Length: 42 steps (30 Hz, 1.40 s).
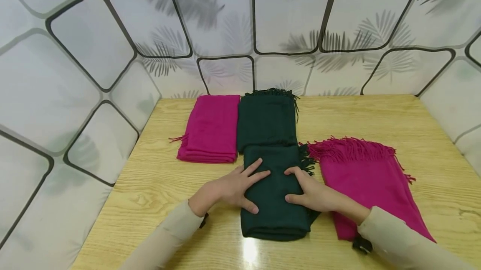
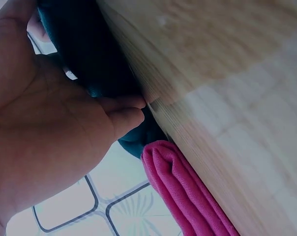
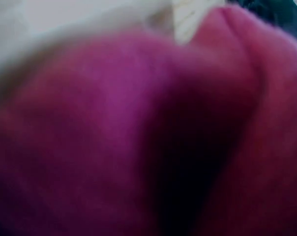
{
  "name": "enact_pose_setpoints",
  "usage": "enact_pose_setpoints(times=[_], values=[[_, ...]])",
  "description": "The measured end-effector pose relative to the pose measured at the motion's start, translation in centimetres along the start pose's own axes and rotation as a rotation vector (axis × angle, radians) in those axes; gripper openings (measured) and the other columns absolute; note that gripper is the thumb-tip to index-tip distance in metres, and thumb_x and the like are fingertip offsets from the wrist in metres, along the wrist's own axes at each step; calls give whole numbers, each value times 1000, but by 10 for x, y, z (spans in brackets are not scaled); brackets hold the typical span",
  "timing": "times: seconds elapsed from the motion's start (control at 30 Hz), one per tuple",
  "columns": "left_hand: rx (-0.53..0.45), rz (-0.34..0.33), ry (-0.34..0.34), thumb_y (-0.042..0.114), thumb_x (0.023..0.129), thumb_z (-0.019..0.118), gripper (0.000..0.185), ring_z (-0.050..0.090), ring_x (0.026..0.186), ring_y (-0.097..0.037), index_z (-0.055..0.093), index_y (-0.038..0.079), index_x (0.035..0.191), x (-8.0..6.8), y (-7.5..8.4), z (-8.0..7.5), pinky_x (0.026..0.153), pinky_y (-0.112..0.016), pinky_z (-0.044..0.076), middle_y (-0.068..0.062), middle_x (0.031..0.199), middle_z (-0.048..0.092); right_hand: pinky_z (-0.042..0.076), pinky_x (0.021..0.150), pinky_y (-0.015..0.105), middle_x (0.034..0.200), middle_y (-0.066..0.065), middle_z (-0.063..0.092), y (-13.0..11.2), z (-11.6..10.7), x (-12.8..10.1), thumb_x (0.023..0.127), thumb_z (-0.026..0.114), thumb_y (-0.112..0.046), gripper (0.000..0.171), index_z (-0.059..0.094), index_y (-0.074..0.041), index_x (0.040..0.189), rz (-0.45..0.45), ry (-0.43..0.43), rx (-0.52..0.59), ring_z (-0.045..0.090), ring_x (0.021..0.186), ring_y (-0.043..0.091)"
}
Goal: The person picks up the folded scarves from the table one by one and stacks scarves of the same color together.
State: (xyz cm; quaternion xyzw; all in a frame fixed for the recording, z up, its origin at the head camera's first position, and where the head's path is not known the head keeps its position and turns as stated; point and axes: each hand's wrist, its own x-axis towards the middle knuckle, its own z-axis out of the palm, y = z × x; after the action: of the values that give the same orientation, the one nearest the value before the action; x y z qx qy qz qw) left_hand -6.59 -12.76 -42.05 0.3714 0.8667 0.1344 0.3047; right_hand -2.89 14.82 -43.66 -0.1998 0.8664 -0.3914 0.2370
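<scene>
A folded dark green scarf (image 1: 276, 203) lies on the wooden table (image 1: 158, 186) in front of me. My left hand (image 1: 234, 186) rests flat on its left side with fingers spread. My right hand (image 1: 312, 192) presses on its right side, thumb and fingers spread over the cloth. A second folded dark green scarf (image 1: 267, 121) lies just behind it. In the left wrist view my left hand (image 2: 55, 128) touches the dark green scarf (image 2: 89, 54). The right wrist view shows only blurred magenta scarf (image 3: 138, 137).
A folded magenta scarf (image 1: 210, 130) lies at the back left; its edge (image 2: 183, 191) shows in the left wrist view. A fringed magenta scarf (image 1: 370, 178) is spread to the right, under my right forearm. Patterned walls (image 1: 75, 73) enclose the table on three sides.
</scene>
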Motion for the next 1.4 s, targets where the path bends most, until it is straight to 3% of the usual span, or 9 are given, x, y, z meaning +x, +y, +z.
enact_pose_setpoints(times=[0.27,0.53,0.67,0.8,1.0,1.1,1.23,1.4], values=[[90,16,-7,59,85,69,99,24,145,-44,13,31,161,-4,5,-1,113,-50,34,-2,167,-8,45,99,52,131,13,52,1,-4,-5,92,71,-37,65,39,-8,140,12,-15,-8,53,118,29],[146,-63,-32,57,89,64,90,33,142,-45,15,30,161,-15,20,1,104,-45,45,-4,168,-2,47,95,50,130,10,54,-5,-9,-12,90,73,-37,66,41,-9,141,-25,-36,-48,55,116,26],[171,-83,-53,53,93,62,82,40,138,-43,21,30,160,-25,29,0,103,-44,47,-5,167,6,51,87,38,117,6,56,-10,-15,-17,89,74,-34,65,44,-8,140,-21,-41,-86,57,105,21],[133,-44,-45,47,96,62,72,47,135,-35,32,24,157,-31,25,-11,105,-40,45,-7,165,20,49,69,27,102,4,55,-16,-28,-20,89,75,-31,57,50,-8,135,2,-27,-118,56,82,12],[-63,61,-17,37,98,62,61,48,131,-19,42,13,150,-28,2,-41,107,-33,42,-6,153,40,52,72,29,114,14,56,-23,-59,-12,91,73,-28,49,54,-4,130,-39,31,-104,60,86,14],[-148,118,39,34,98,62,58,54,120,-20,45,9,147,-23,-13,-54,101,-33,46,-6,142,49,52,77,34,118,18,56,-25,-72,-4,93,71,-27,51,51,0,132,-58,43,-68,60,94,20],[-167,146,185,30,97,64,55,58,109,-25,47,5,144,-10,-31,-70,94,-36,49,-12,134,53,52,83,40,127,25,51,-25,-86,10,96,67,-26,55,45,2,138,-37,56,21,59,107,34],[-190,70,321,25,96,67,61,43,130,-28,40,7,148,14,-48,-84,104,-41,45,-13,147,40,51,92,52,139,34,40,-14,-98,39,100,61,-25,60,36,3,145,2,89,79,52,123,49]])
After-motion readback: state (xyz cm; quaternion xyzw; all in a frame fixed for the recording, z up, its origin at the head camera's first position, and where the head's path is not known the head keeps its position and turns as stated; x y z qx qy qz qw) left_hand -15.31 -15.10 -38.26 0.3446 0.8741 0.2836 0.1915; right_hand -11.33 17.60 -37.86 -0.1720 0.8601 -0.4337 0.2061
